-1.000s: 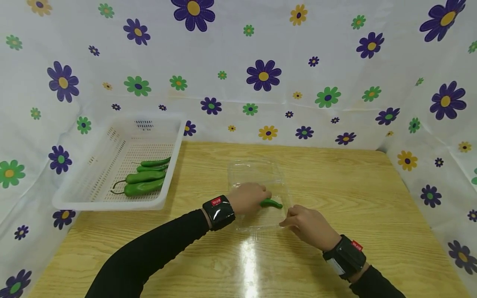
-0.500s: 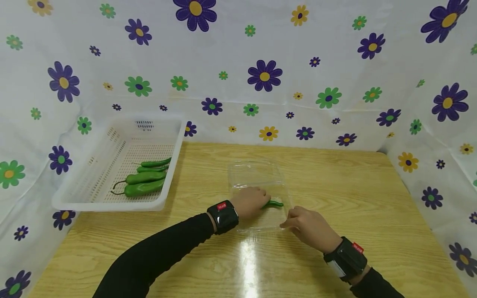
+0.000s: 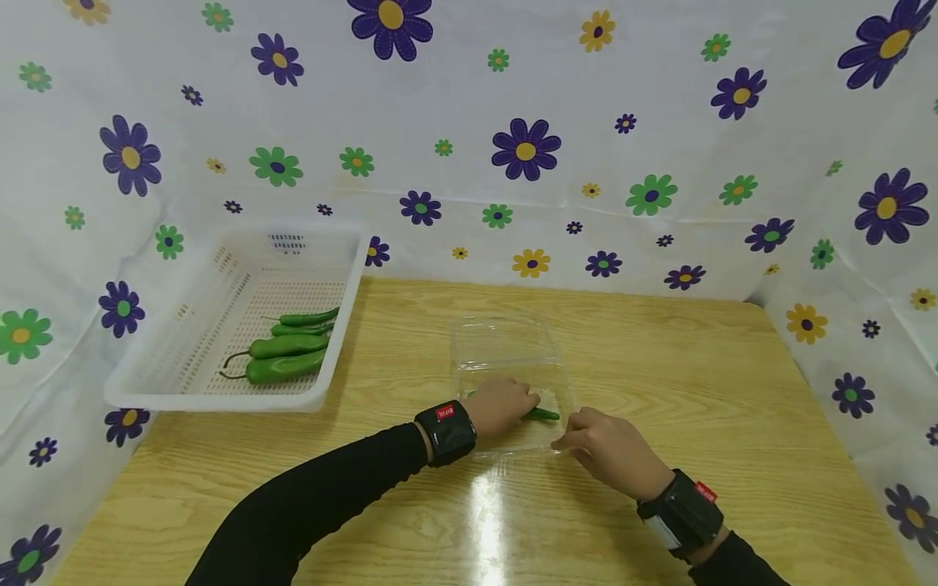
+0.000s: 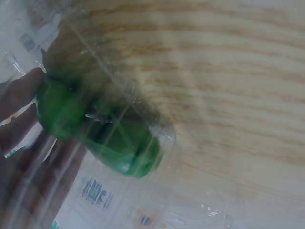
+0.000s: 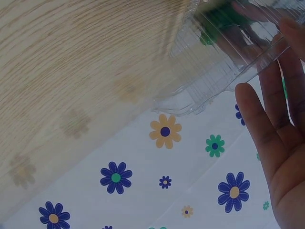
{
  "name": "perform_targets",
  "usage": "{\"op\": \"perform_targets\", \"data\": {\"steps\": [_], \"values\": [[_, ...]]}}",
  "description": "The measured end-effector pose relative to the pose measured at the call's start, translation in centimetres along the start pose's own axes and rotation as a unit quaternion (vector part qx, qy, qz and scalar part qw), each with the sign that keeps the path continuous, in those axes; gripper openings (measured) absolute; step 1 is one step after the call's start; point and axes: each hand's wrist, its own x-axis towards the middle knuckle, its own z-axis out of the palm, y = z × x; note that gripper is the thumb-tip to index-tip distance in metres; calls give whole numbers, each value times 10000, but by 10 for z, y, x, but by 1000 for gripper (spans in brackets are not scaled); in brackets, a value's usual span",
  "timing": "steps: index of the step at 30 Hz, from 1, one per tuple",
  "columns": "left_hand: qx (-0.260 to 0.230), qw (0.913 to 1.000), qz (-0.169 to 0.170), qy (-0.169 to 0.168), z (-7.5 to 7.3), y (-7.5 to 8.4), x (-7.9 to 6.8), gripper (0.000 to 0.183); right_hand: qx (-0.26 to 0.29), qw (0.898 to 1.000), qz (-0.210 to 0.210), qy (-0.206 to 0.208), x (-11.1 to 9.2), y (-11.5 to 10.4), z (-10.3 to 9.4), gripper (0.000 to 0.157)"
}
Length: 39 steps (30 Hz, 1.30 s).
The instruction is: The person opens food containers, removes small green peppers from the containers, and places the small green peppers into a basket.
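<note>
A clear plastic clamshell box (image 3: 507, 360) lies with its lid folded back on the wooden table. Reaching inside, my left hand (image 3: 500, 405) holds a green chili pepper (image 3: 543, 414), whose tip shows past the fingers. A bit of green also shows on the hand's other side. Through the plastic, the left wrist view shows two green pepper parts (image 4: 126, 150) side by side, fingers against the nearer one. My right hand (image 3: 610, 449) pinches the box at its near right corner. In the right wrist view its fingers spread along the ribbed side wall (image 5: 205, 81).
A white perforated plastic basket (image 3: 212, 402) stands at the left, with several green peppers (image 3: 287, 347) lying in it. Flower-printed white cloth (image 3: 454, 89) rises behind the table and along both sides. Bare wood (image 3: 696, 366) stretches right of the box.
My left hand has come slightly toward the near side of the box, and the chili pepper has shifted nearer with it. The right hand has kept its grip on the corner.
</note>
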Motion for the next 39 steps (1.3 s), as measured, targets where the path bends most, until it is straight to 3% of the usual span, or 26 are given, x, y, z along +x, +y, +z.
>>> {"op": "perform_targets", "data": {"steps": [5,13,21,25,33,39], "values": [[-207,9997,43,74,-3,1,-2,18,-6,10000,-20,22,0,0,-1,24],[-362,9990,44,275,-6,1,-3,15,57,10000,0,26,-1,0,0,24],[-63,9988,82,472,-25,-4,-13,21,39,10000,-36,72,-2,2,3,23],[-28,9985,-65,535,-50,-11,-29,22,-1,10000,-30,60,-2,2,3,23],[127,9954,-438,838,-93,-41,-64,30,-113,9999,-65,55,-1,2,0,21],[-352,9887,-941,1110,-117,-85,-93,30,-30,10000,-37,67,-1,0,1,21]]}}
